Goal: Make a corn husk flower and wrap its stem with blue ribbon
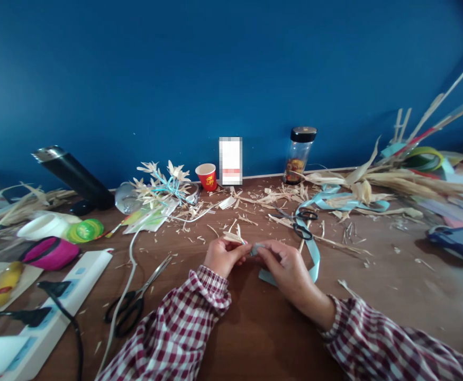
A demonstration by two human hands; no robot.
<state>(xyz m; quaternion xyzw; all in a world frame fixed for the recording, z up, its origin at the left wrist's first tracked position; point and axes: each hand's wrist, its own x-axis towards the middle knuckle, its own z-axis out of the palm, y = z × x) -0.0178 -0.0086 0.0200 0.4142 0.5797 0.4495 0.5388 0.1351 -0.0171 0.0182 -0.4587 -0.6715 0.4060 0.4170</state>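
My left hand is closed in a pinch on a small pale corn-husk flower, whose pointed petals stick up above the fingers. Close beside it, fingertips nearly meeting, my right hand pinches a bit of light blue ribbon by the flower's stem end. Fingers hide most of that join. A longer light blue strip runs behind and under my right hand. Black-handled scissors lie left of my left forearm. Another black-handled pair rests on the strip beyond my right hand.
Finished-looking husk flowers with blue stems stand back left near a red paper cup. A glass bottle stands by the wall. A power strip and white cable lie left; a blue glue gun lies right. Husk scraps litter the table.
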